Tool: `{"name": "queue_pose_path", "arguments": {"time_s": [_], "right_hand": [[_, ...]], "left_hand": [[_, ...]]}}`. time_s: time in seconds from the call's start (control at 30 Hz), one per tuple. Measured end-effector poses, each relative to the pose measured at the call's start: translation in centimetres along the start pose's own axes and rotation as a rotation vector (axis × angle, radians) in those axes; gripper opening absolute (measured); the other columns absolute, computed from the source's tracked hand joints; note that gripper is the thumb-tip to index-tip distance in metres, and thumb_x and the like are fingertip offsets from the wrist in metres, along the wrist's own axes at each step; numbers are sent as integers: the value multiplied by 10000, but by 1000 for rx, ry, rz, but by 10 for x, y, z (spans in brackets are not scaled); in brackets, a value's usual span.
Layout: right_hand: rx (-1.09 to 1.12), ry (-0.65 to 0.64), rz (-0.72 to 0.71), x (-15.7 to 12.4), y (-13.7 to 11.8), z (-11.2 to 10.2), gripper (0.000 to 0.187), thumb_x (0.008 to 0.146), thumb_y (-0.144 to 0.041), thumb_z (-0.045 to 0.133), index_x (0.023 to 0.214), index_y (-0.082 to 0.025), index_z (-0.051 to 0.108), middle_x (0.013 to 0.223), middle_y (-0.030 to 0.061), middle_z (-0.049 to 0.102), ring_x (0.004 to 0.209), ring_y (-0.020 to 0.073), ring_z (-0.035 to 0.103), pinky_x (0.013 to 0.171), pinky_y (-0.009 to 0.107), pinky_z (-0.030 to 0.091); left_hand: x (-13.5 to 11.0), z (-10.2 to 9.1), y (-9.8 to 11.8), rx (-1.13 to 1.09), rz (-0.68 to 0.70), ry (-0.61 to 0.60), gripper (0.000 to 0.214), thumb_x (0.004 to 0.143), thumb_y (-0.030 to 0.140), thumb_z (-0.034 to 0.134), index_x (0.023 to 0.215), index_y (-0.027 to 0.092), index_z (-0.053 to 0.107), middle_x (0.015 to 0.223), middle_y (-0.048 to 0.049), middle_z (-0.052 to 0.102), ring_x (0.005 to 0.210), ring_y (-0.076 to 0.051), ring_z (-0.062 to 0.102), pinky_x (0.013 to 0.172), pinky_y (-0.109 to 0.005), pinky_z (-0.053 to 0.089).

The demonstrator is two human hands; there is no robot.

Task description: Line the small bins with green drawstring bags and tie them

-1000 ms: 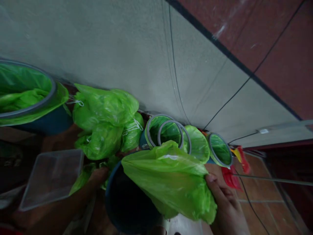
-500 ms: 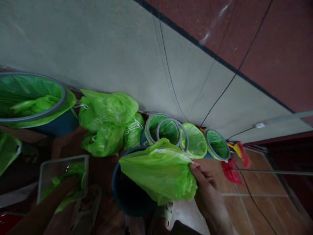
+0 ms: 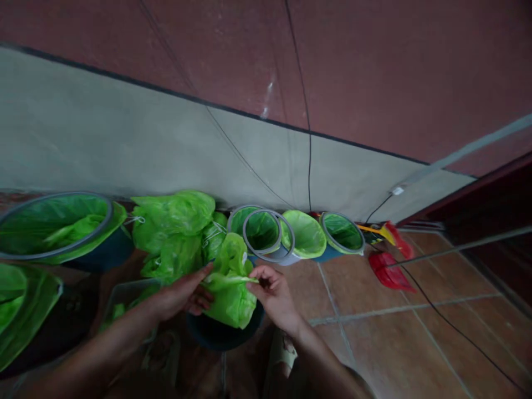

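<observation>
A light green plastic bag [image 3: 231, 307] hangs over the mouth of a dark blue bin [image 3: 222, 342], stretched between both hands. My right hand [image 3: 275, 293] pinches its upper right edge between thumb and fingers. At the opposite edge, my left hand [image 3: 183, 295] is closed on the bag with thumb above and fingers below. Partly under my left forearm stands a clear plastic tub [image 3: 120, 291] with green pieces in it; the forearm hides some of its contents.
Tied green bags [image 3: 174, 221] are heaped against the wall. To their left stands a large bag-lined bin [image 3: 100, 249]. Smaller lined bins [image 3: 341, 233] line the wall at right, with loose grey rings [image 3: 291, 244] on one. A red dustpan [image 3: 388, 271] and a cable [image 3: 449, 316] lie farther right.
My left hand has left the clear tub and taken hold of the bag's left edge. The bag has drawn in closer over the bin, my right hand still on it. The view has tilted up.
</observation>
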State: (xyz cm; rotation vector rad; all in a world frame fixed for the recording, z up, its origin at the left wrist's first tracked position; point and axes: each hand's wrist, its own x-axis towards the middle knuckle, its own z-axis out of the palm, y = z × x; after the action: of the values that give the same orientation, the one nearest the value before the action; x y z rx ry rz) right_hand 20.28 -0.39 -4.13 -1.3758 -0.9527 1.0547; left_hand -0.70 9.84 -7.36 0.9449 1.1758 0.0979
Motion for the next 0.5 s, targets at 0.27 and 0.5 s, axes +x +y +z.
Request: {"name": "queue_pose_path", "arguments": {"time_s": [0.27,0.5], "right_hand": [[-489,-185,9,-17,37,-31,248,550,-189,787,446,-211,563,392,-74,437,404,64,350,430,196,282],[-720,-54,-68,-14,55,-59,405,495,-217,851,362,-240,470,325,-49,415,443,143,524,548,261,460]], "left_hand": [[10,21,47,556,294,501,38,637,204,592,628,177,617,493,27,546,507,-147,535,508,-235,369],[-14,20,51,613,449,539,168,626,219,526,684,202,683,590,5,640,619,-192,595,585,-257,428]]}}
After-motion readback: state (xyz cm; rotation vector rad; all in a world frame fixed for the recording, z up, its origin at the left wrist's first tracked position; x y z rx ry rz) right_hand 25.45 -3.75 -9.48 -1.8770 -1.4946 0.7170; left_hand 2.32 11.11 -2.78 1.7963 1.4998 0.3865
